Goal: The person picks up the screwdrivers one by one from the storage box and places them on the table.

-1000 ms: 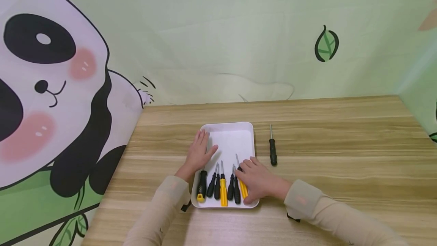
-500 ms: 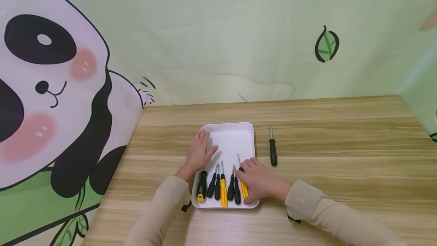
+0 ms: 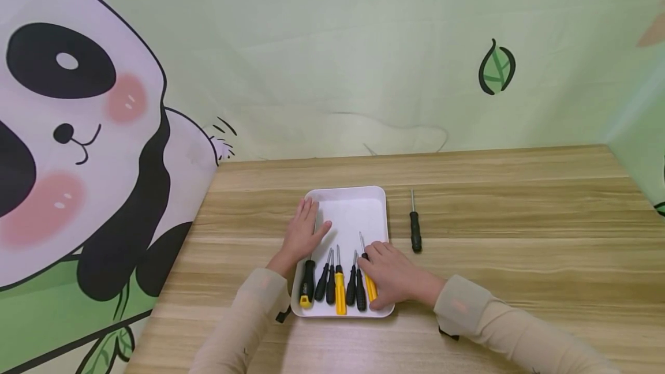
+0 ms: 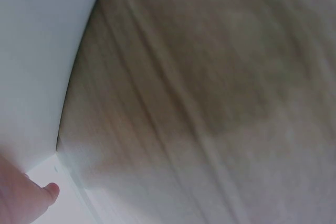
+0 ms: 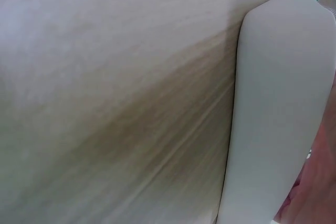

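Right hand (image 3: 392,276) grips the rightmost yellow-handled screwdriver (image 3: 370,288) inside a white tray (image 3: 350,212), while the left hand (image 3: 302,236), fingers straight and thumb apart, lies over the tray's left rim (a loose black-handled screwdriver (image 3: 415,232) sits just beyond the opposite side).

Head view: bright, soft, even light; a pale sheen on the near part of the table (image 3: 519,218), a soft shadow beside the left sleeve (image 3: 228,328), a whitish diagonal streak on the wall (image 3: 363,45) at right, and the white tray (image 3: 353,212) well lit, in fair focus. Left wrist view: dimmer, table grain heavily blurred, brown shade above, paler haze below. Right wrist view: table smeared and out of focus, washed-out grey at upper left, a darker brown band slanting across.
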### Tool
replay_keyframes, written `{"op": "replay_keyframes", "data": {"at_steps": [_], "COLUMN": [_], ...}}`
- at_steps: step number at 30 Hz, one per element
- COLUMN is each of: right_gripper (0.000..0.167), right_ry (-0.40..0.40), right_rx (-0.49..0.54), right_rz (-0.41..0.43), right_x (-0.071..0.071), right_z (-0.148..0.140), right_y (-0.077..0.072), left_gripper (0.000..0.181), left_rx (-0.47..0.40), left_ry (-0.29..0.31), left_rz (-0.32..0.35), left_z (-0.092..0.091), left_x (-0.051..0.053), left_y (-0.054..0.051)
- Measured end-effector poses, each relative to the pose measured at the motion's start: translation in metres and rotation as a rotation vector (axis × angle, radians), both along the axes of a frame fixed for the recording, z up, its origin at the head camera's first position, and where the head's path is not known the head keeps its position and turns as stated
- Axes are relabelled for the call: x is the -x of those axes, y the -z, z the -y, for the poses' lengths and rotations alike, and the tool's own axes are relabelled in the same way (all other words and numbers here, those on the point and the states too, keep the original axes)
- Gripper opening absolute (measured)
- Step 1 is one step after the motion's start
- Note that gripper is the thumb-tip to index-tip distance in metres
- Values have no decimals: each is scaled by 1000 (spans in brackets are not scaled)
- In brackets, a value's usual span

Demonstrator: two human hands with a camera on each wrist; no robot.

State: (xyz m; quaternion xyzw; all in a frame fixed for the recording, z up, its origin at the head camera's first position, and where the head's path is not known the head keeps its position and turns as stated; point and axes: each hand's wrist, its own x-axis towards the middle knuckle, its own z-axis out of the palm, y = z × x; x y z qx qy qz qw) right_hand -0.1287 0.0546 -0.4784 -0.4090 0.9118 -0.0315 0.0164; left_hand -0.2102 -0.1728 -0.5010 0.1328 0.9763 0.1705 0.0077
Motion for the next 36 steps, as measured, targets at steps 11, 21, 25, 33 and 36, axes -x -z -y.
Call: {"op": "replay_keyframes", "data": {"at_steps": [11,21,25,33,36], "right_gripper": [81,81,81,84,84], "right_ry": [-2,9,11,16,28], "right_rx": [44,66,60,76,79], "right_rz": [-26,-41,-47,-47,-23], "right_x": [1,4,6,9,10], "right_z": [-1,-3,-4,-7,-8], "right_y": [2,0,-1,-4,-6], "left_gripper": [68,69,69,69,69], "left_rx": [1,-9,-8,-8,-7], "left_ry": [-1,-8,-12,-10,-8], "left_rz": [-5,8,14,8,-2], "left_z": [-1,-1,-1,-1,-1], "left_x": [-1,-2,-2,-2,-2], "left_y": [-2,-2,-2,-2,-2]}}
